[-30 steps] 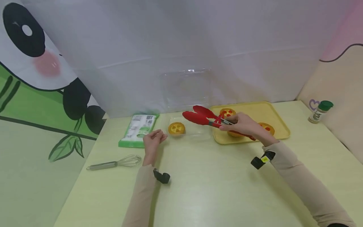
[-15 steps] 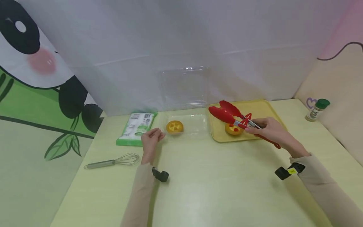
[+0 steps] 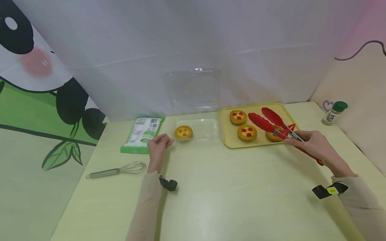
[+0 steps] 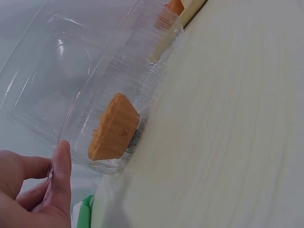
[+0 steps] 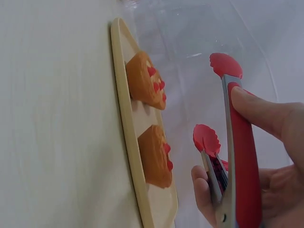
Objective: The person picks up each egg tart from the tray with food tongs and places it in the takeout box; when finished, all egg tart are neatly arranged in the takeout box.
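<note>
My left hand [image 3: 158, 147] pinches the near left edge of a clear hinged plastic container [image 3: 208, 130], its thumb and fingers meeting at the rim in the left wrist view. One yellow-topped egg tart [image 3: 183, 132] sits in the container's left half. Over the right end of a yellow tray [image 3: 230, 140], my right hand [image 3: 316, 149] grips red-tipped tongs [image 3: 261, 123] by their handles. The tongs' tips stand apart with nothing between them. Two red-dotted tarts, a far tart [image 3: 238, 117] and a near tart [image 3: 247, 133], lie on the tray. A third tart [image 3: 271, 137] is partly hidden behind the tongs.
The container's raised lid [image 3: 193, 88] leans against the white backdrop. A green-and-white packet [image 3: 142, 132] lies left of the container, with a whisk [image 3: 117, 170] nearer the front. A green-capped shaker bottle [image 3: 330, 115] stands at the table's far right.
My right hand has moved right and toward me with the tongs, away from the container and across the tray, uncovering the two left tarts. My left hand has kept its place at the container.
</note>
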`<action>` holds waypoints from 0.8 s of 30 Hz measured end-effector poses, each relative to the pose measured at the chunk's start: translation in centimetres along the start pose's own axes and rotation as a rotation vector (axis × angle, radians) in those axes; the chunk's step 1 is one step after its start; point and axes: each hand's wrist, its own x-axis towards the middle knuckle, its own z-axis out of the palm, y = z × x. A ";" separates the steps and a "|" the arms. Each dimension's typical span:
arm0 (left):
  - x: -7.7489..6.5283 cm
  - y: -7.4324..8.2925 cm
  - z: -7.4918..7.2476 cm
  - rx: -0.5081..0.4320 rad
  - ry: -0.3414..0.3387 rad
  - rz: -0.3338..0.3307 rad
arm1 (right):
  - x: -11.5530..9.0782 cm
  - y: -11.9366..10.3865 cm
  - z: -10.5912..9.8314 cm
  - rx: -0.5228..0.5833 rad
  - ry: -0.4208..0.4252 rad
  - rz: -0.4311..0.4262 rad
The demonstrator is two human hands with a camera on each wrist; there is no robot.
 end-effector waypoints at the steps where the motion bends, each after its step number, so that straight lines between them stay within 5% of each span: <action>1: 0.0 0.0 0.0 -0.001 -0.001 -0.002 | -0.2 0.5 -0.1 -0.007 0.010 -0.002; 10: 0.0 0.1 0.0 -0.014 0.009 -0.003 | -1.8 3.6 -0.2 -0.064 0.079 0.030; 24: 0.0 0.1 -0.1 0.007 -0.004 -0.026 | -2.0 4.6 0.8 -0.141 0.069 0.016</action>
